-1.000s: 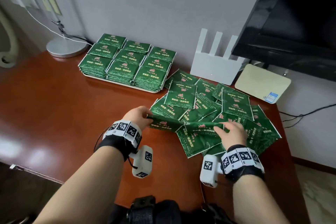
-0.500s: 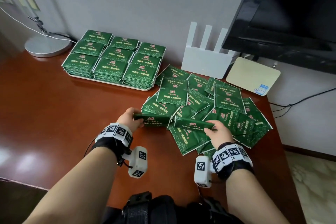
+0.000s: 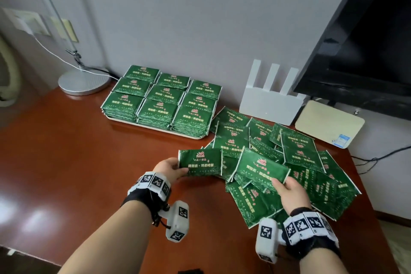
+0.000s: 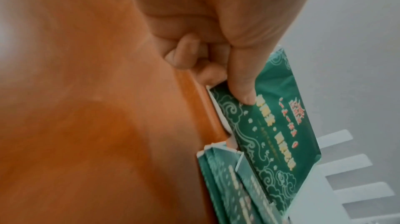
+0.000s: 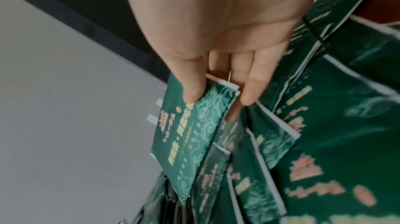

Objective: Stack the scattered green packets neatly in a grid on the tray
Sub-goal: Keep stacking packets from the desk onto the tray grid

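Note:
A white tray (image 3: 155, 128) at the back of the wooden table carries green packets (image 3: 162, 98) stacked in a three-by-three grid. To its right lies a loose heap of green packets (image 3: 298, 153). My left hand (image 3: 170, 169) pinches one green packet (image 3: 200, 162) by its left edge and holds it lifted, face up; the thumb (image 4: 240, 80) lies on its face. My right hand (image 3: 287, 189) pinches another packet (image 3: 261, 169) at its near right corner, raised above the heap, thumb (image 5: 190, 80) on top and fingers (image 5: 253, 89) beneath.
A white router (image 3: 269, 102) with three antennas stands behind the heap, next to a flat beige box (image 3: 329, 122). A black screen (image 3: 367, 51) overhangs at the right. A lamp base (image 3: 84, 83) and cable sit left of the tray. Bare wooden tabletop (image 3: 66, 162) stretches to the left.
Both hands have lifted their packets off the heap and turned them face up. The left packet has drawn away to the left; the view has tilted upward.

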`<state>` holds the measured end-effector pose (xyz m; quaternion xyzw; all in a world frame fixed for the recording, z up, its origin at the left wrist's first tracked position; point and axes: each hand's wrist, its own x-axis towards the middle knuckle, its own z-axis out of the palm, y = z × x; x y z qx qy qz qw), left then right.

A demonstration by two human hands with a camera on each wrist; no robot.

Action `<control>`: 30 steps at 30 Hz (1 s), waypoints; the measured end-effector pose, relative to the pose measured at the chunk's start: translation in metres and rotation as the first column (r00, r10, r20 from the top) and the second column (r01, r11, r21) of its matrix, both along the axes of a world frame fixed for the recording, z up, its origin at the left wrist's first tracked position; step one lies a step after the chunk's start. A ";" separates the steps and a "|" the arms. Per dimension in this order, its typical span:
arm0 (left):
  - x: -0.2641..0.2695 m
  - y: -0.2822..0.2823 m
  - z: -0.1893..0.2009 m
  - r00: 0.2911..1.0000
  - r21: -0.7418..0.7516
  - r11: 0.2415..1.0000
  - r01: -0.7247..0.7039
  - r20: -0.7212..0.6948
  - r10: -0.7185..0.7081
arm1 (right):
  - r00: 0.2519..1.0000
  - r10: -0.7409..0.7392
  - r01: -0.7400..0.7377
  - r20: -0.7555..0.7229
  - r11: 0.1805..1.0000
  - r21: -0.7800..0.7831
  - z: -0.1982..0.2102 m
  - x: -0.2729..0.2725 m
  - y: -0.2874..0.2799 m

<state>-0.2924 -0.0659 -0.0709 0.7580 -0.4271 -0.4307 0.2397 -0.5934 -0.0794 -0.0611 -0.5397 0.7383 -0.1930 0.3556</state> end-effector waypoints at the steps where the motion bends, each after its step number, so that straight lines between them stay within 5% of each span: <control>1: 0.009 -0.003 0.007 1.000 -0.018 1.000 0.006 0.010 -0.006 | 1.000 -0.010 0.011 0.008 1.000 -0.020 0.005 0.006 -0.001; 8: 0.083 -0.026 0.057 0.993 -0.096 0.992 0.080 0.100 -0.070 | 0.978 -0.108 0.129 0.179 0.986 -0.109 0.036 0.082 -0.006; 14: 0.168 -0.057 0.085 0.968 -0.079 0.986 0.145 0.218 -0.124 | 0.978 -0.109 0.143 0.180 0.971 -0.191 0.046 0.149 -0.029; 21: 0.229 -0.106 0.096 0.964 -0.076 0.978 0.194 0.197 -0.176 | 0.985 -0.100 0.131 0.143 0.965 -0.226 0.055 0.195 -0.063; 30: 0.230 -0.183 0.096 0.987 -0.072 0.985 0.158 0.022 -0.157 | 0.970 -0.115 0.157 0.216 0.969 -0.192 0.070 0.209 -0.142</control>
